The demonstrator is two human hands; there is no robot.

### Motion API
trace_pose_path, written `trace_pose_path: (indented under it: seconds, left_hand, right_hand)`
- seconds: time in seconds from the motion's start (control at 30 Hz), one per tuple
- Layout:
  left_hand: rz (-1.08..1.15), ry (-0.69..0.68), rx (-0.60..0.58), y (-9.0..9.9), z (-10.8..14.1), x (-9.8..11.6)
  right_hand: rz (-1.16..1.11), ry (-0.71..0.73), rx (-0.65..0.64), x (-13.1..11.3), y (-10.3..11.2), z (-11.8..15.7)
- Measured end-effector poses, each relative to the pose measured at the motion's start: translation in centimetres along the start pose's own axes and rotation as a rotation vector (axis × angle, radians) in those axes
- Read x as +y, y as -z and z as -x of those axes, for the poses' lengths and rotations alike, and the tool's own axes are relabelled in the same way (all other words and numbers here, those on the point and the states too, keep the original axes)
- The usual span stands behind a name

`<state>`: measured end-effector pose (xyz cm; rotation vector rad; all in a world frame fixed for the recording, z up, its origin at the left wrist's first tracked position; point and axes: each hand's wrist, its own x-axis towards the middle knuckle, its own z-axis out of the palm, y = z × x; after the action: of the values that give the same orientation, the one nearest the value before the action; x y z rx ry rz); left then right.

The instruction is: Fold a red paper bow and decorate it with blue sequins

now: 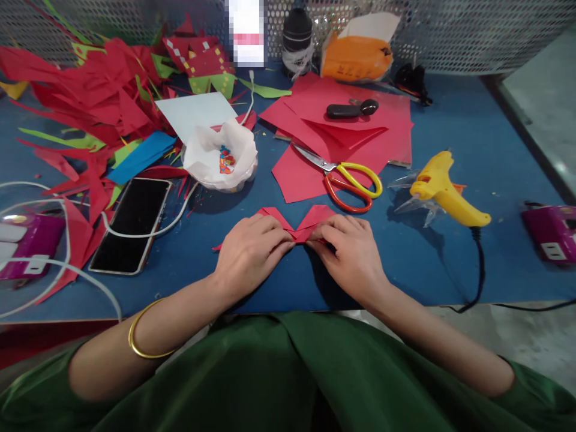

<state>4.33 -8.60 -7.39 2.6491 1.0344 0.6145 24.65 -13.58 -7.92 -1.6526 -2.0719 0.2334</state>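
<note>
Folded paper is red, worktop blue. Scissors carry one yellow and one orange-red handle; glue gun is yellow, its cord black. Bangle is gold, garment green, rear panel grey with patterned holes.

Yellow plastic glue gun: soft shadow nearside.
White pixelated rectangle: blocky, gun's far left.
Smooth grey surface: glare, gun's right.

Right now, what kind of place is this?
It looks like a craft table, maybe in a workshop: there's folded red paper, scissors and a yellow glue gun.
</note>
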Motion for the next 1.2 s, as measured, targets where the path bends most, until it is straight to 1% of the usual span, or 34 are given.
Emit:
trace_pose_path:
  seconds: [0.17,0.27,0.47,0.6,0.77,0.9,1.03,1.2]
  left_hand:
    - [-0.020,0.064,-0.024,0.1,-0.4,0.2]
    - [-0.014,0.102,-0.013,0.3,-0.5,0.4]
    - [-0.015,0.145,-0.015,0.4,-0.9,0.7]
    - [-0.026,0.148,-0.013,0.3,-1.0,0.7]
    - [-0.045,0.147,-0.023,0.4,-1.1,0.7]
    - [-0.026,0.174,-0.034,0.5,-1.3,0.6]
    - [-0.039,0.163,-0.063,0.7,-1.2,0.5]
    - [-0.039,0.175,-0.092,0.8,-1.0,0.4]
  right_hand:
    - [0.009,-0.057,-0.005,-0.4,0.0,-0.2]
    - [0.009,-0.080,-0.012,-0.5,0.1,-0.3]
    - [0.057,-0.105,-0.093,-0.9,0.5,-1.2]
    - [0.068,-0.104,-0.123,-1.0,0.7,-1.6]
    - [0.054,-0.140,-0.157,-0.9,0.6,-1.8]
    - [0.013,-0.166,-0.151,-0.9,0.5,-2.0]
    - [0.014,-0.163,-0.177,-0.8,0.8,-2.0]
    - [0.004,-0.196,-0.209,-0.8,1.2,-1.9]
